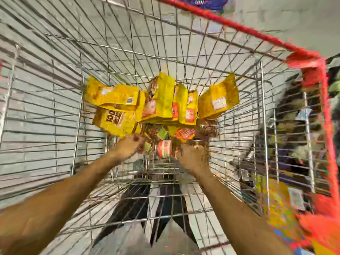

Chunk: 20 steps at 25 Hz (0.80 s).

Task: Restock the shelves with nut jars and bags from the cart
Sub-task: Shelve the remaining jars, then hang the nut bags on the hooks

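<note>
A wire shopping cart (77,115) fills the head view, and I look down into it. Several yellow nut bags (161,100) are heaped at its far end, with clear packs and jars of brown nuts (207,128) under them. Both my arms reach into the basket. My left hand (129,146) has curled fingers at the edge of a clear nut bag (153,133) below the yellow heap. My right hand (193,156) grips a nut jar (199,142), with its fingers wrapped round the jar's side. The frame is heavily blurred, so the fingers are hard to make out.
The cart's red rim (239,26) runs along the far and right sides. Shelving with dark and yellow goods (281,214) stands to the right, beyond the wire wall. Grey floor shows through the mesh, and my dark trousers (165,208) show under the near end.
</note>
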Available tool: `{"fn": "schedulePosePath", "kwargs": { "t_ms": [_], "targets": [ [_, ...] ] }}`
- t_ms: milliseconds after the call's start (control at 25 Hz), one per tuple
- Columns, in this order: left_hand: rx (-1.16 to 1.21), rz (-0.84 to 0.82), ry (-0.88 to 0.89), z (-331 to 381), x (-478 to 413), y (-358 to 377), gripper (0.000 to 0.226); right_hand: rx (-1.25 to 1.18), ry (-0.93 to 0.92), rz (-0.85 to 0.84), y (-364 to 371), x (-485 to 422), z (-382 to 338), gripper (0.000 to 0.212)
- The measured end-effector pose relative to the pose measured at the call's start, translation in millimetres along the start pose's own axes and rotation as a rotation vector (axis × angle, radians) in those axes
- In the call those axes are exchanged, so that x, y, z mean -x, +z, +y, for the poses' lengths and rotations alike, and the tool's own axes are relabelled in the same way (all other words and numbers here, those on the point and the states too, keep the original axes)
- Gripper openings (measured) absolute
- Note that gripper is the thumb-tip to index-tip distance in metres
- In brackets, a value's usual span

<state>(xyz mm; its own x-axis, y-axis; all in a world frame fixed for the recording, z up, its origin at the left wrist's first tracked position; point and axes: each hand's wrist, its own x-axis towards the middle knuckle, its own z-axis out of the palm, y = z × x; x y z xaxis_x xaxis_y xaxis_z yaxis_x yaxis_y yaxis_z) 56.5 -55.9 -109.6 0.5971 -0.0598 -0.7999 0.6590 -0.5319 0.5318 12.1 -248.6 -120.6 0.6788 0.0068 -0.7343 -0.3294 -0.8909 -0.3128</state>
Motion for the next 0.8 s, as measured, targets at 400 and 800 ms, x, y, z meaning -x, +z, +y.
{"fn": "schedulePosePath", "kwargs": {
  "t_ms": [400, 800],
  "targets": [
    [0.032, 0.271, -0.136, -147, -150, 89, 0.067, 0.588, -0.201, -0.170, 138, -156, 29, 0.049],
    [0.026, 0.455, -0.325, -144, -196, 127, 0.134, 0.823, -0.413, 0.316, 151, -156, 43, 0.024]
  ]
}}
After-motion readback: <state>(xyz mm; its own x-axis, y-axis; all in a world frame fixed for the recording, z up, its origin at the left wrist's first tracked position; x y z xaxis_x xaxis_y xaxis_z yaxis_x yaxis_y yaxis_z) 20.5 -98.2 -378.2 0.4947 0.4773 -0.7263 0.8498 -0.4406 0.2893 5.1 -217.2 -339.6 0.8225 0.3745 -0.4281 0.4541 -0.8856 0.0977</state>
